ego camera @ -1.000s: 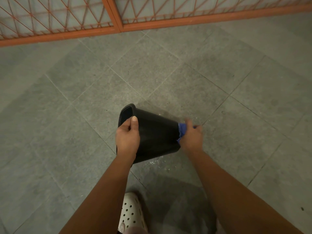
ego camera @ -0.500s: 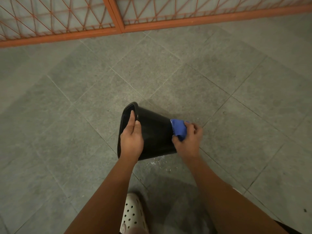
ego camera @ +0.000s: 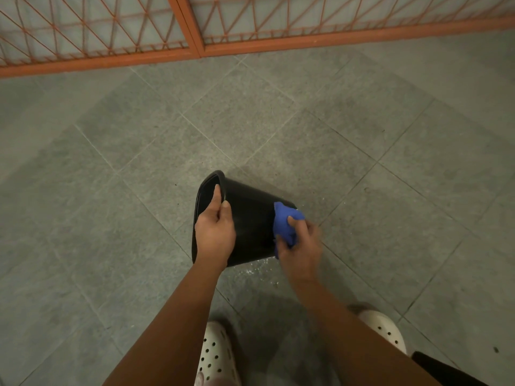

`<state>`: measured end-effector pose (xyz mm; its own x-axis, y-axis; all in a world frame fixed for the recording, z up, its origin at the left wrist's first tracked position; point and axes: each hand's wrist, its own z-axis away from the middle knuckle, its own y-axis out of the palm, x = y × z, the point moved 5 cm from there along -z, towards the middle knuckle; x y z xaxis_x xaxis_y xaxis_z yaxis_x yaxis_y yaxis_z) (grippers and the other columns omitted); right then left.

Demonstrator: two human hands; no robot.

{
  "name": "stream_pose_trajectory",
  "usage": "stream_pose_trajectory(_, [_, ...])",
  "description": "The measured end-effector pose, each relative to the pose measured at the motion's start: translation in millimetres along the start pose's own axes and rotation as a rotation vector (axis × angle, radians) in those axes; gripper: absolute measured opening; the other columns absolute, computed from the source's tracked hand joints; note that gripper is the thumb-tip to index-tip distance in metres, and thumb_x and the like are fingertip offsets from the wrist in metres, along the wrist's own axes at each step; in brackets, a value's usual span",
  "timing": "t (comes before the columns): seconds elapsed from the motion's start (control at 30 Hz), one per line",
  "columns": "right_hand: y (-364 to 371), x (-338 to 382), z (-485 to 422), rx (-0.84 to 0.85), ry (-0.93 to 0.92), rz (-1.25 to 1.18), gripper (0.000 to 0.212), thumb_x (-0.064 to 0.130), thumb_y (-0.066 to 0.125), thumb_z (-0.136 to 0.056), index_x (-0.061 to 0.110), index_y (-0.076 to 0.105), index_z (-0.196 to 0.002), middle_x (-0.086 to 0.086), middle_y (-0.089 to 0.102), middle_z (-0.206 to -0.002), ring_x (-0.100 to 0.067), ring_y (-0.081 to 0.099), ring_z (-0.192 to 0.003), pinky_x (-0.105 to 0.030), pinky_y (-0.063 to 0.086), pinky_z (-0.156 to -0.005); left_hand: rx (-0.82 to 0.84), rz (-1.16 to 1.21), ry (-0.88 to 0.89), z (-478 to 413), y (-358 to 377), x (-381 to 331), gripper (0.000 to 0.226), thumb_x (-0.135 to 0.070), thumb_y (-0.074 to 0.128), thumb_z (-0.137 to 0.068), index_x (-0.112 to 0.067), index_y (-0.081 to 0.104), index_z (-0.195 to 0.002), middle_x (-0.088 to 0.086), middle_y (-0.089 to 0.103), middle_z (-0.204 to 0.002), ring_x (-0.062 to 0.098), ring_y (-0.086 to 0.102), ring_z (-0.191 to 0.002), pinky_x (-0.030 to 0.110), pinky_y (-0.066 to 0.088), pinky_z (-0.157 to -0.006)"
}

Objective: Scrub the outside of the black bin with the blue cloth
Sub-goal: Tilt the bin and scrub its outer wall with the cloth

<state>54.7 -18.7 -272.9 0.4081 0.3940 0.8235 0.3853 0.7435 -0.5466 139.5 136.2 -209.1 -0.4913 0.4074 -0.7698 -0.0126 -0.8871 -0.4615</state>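
Note:
The black bin (ego camera: 250, 221) is tipped on its side above the grey tiled floor, its mouth facing left and its base to the right. My left hand (ego camera: 216, 232) grips the rim, fingers reaching inside the mouth and thumb on the outer wall. My right hand (ego camera: 302, 246) holds the bunched blue cloth (ego camera: 285, 224) against the bin's outer wall near the base. Part of the cloth is hidden under my fingers.
An orange metal lattice gate (ego camera: 192, 37) runs along the far edge of the floor. Small wet specks (ego camera: 259, 271) lie on the tiles just below the bin. My white perforated clogs (ego camera: 216, 355) stand close behind the bin.
The right hand has brought the cloth from behind the base onto the near side wall, moving left and toward me. The left hand shifted its grip, fingers now inside the rim.

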Motion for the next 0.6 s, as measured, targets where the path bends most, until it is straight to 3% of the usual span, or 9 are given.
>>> stream_pose_trajectory(0.1, [10.4, 23.0, 12.0, 0.011, -0.023, -0.070, 0.043, 0.009, 0.076, -0.074, 0.010, 0.060, -0.114, -0.007, 0.046, -0.116, -0.012, 0.050, -0.099, -0.001, 0.036, -0.078, 0.008, -0.002, 0.031, 1.2, 3.2, -0.2, 0.039, -0.026, 0.044, -0.099, -0.036, 0.047, -0.137, -0.021, 0.054, -0.077, -0.005, 0.052, -0.075, 0.023, 0.045, -0.086])
stream_pose_trajectory(0.2, [15.4, 41.3, -8.2, -0.015, -0.043, -0.086, 0.037, 0.012, 0.075, -0.077, 0.009, 0.060, -0.110, 0.007, 0.040, -0.105, 0.004, 0.045, -0.087, -0.002, 0.035, -0.073, 0.003, 0.030, 0.045, 2.6, 3.8, 2.6, 0.038, -0.024, 0.045, -0.099, -0.034, 0.050, -0.135, -0.022, 0.055, -0.074, -0.013, 0.055, -0.069, 0.015, 0.042, -0.078])
stream_pose_trajectory(0.33, [7.5, 25.5, -31.6, -0.029, 0.108, -0.015, 0.039, 0.014, 0.072, -0.080, 0.010, 0.058, -0.116, -0.002, 0.040, -0.109, -0.010, 0.045, -0.087, -0.009, 0.037, -0.076, -0.007, 0.089, 0.007, 3.3, 4.5, 3.0, 0.038, -0.024, 0.045, -0.099, -0.033, 0.049, -0.136, -0.026, 0.056, -0.085, -0.005, 0.054, -0.084, 0.026, 0.042, -0.092])
stream_pose_trajectory(0.43, [6.1, 22.8, -6.3, -0.042, 0.135, -0.016, 0.040, 0.014, 0.072, -0.080, 0.011, 0.055, -0.116, 0.001, 0.036, -0.109, -0.010, 0.045, -0.090, 0.000, 0.035, -0.068, -0.019, 0.093, -0.007, 2.4, 6.3, 1.1, 0.038, -0.023, 0.045, -0.099, -0.033, 0.049, -0.136, -0.024, 0.055, -0.085, -0.005, 0.052, -0.081, 0.025, 0.040, -0.089])
stream_pose_trajectory(0.5, [12.5, 35.2, 13.3, -0.039, 0.059, -0.042, 0.043, 0.013, 0.074, -0.078, 0.013, 0.055, -0.117, 0.001, 0.036, -0.111, -0.009, 0.045, -0.093, -0.003, 0.035, -0.075, -0.021, 0.076, 0.019, 2.0, 6.9, 0.8, 0.038, -0.023, 0.045, -0.099, -0.032, 0.050, -0.136, -0.020, 0.060, -0.091, -0.007, 0.052, -0.080, 0.023, 0.042, -0.088])
stream_pose_trajectory(0.6, [25.2, 52.4, 4.6, -0.017, -0.040, -0.081, 0.044, 0.013, 0.073, -0.078, 0.011, 0.056, -0.118, -0.005, 0.043, -0.111, -0.011, 0.048, -0.092, -0.008, 0.039, -0.082, -0.016, 0.041, 0.037, 2.1, 7.5, 3.3, 0.039, -0.021, 0.044, -0.099, -0.031, 0.049, -0.136, -0.018, 0.059, -0.077, -0.011, 0.054, -0.066, 0.009, 0.041, -0.070])
